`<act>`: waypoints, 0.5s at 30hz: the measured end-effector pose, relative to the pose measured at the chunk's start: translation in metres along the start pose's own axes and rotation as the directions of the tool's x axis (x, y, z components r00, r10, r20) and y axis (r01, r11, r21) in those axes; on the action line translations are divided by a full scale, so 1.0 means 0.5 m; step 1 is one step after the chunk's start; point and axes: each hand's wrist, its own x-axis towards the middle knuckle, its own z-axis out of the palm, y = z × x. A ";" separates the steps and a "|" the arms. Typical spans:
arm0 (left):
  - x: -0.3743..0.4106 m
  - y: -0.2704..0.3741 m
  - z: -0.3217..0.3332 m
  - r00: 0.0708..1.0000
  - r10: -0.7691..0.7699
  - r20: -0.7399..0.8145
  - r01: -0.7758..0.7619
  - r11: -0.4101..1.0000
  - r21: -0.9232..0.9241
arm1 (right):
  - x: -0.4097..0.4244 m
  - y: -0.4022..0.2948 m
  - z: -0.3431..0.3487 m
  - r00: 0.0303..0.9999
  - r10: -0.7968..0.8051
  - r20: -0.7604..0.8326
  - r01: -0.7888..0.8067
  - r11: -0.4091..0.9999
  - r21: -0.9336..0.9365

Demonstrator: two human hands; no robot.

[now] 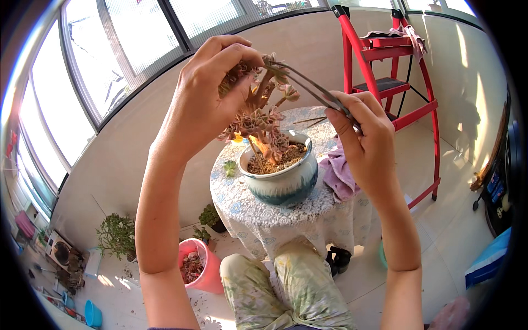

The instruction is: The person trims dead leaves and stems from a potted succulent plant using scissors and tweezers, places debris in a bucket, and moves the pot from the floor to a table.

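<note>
A succulent plant [270,123] with thick branching stems and crinkled, pinkish-green leaves grows in a white and blue-green glazed ceramic pot [282,187] of grainy soil. My left hand [218,78] curls around a leaf cluster at the top of the plant. In my right hand [365,132] is a pair of long metal tweezers [311,88], their tips at the upper rosettes near my left fingertips. Thin pointed ends [309,120] also stick out below my right fingers; what they belong to is unclear. A small loose rosette [229,168] lies left of the pot.
The pot stands on a round table with a lace tablecloth [231,202], beside a purple cloth [340,171]. A red step ladder [373,74] stands at the back right. Below left is a pink bin [210,274] holding plant debris. Potted plants [117,235] stand along the wall.
</note>
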 end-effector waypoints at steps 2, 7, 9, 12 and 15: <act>0.000 0.001 -0.002 1.000 -0.028 0.003 0.028 0.999 -0.021 | -0.008 0.008 0.005 1.000 -0.022 -0.011 0.021 0.998 -0.061; 0.002 0.006 -0.001 0.996 -0.085 -0.006 0.084 0.993 -0.080 | 0.000 0.014 0.020 0.992 -0.117 -0.045 0.113 0.990 -0.087; 0.003 0.004 0.006 0.996 -0.066 -0.055 0.060 0.994 -0.095 | 0.006 0.014 0.024 0.989 -0.141 -0.047 0.136 0.986 -0.097; 0.003 0.003 0.009 0.995 -0.074 -0.074 0.065 0.991 -0.115 | 0.012 0.016 0.029 0.988 -0.148 -0.036 0.142 0.982 -0.125; 0.002 0.002 0.009 0.994 -0.084 -0.073 0.075 0.990 -0.120 | 0.016 0.010 0.025 0.993 -0.113 -0.014 0.110 0.985 -0.135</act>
